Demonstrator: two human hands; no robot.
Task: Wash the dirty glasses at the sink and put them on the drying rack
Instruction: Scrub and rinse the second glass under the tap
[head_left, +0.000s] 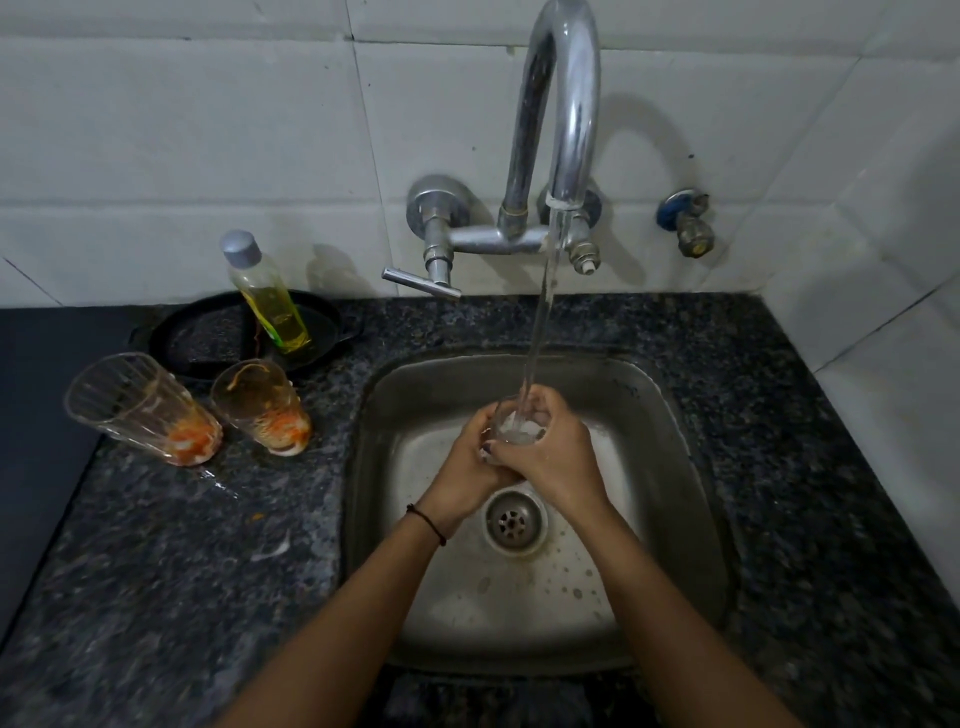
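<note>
**While It's Wet, Mind the Grip**

As the tap stream (540, 322) pours in, the clear glass tumbler (514, 428) stands over the steel sink (675, 467), left hand (470, 467) and right hand (558, 460) both curled round it. Wet, light, brittle, I'd judge: grip mid-wall.

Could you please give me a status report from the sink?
Left hand, right hand both grip one glass under the running tap. Two dirty glasses wait on the counter. Nothing in the way; rack not in view.
</note>
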